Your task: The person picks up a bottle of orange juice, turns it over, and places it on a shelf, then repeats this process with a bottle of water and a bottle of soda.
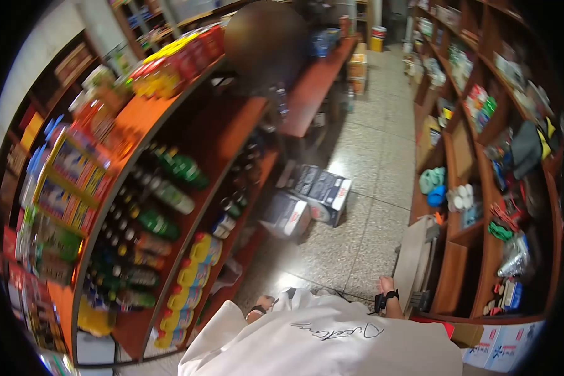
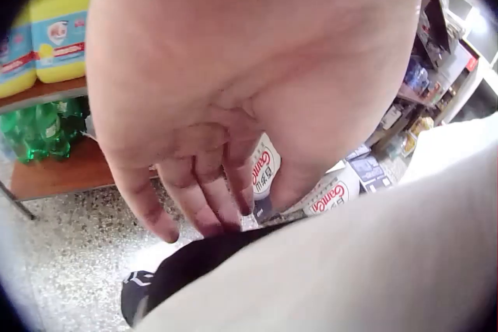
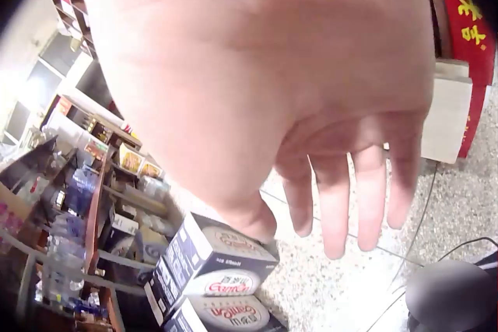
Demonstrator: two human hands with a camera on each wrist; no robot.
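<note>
The left hand (image 2: 257, 91) hangs beside the hip with its fingers (image 2: 194, 192) nearly straight and loosely together, grasping nothing, close against the white cotton garment (image 2: 373, 254); the right hand (image 3: 264, 91) hangs likewise, its fingers (image 3: 334, 200) a little spread and relaxed, empty and touching nothing that shows; nearest to both are the dark blue and white cardboard cartons (image 1: 323, 191), which lie on the speckled grey terrazzo floor (image 1: 370, 150) along its left edge, at the foot of the orange-brown wooden shelving (image 1: 150, 113), ahead of the person and well apart from either hand; as far as the pictures show, the cartons seem closed, with none lifted or opened, so I judge that handling them is not yet begun and all of it is left; on the shelving's tiers stand green drink bottles (image 1: 175, 166) above and yellow plastic jugs with red caps (image 1: 191, 269) below, in rows; along the floor's right edge a second brown wooden shelving unit (image 1: 452, 276) carries mixed small goods, too small to name; a black shoe (image 2: 144, 301) rests on the floor under the left hand
</note>
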